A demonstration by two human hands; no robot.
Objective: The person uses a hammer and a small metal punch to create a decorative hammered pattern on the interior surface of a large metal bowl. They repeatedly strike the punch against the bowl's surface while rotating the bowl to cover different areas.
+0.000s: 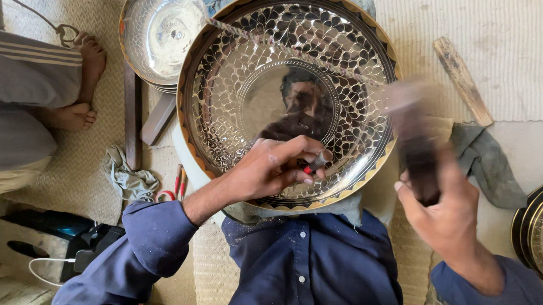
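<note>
Left hand [271, 167] pinching a small punch [317, 162] against the engraved metal tray [237, 91], right hand [441, 206] gripping a blurred mallet [413, 139] beside the tray's rim

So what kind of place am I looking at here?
Probably a floor-level metal engraving workshop. An engraved metal tray rests on the worker's lap, the left hand sets a small chisel on it, the right hand swings a blurred hammer, and more trays lie on woven mats.

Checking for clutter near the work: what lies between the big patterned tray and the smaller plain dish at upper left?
In the head view nothing lies between them: the patterned tray overlaps the smaller dish directly.
</note>
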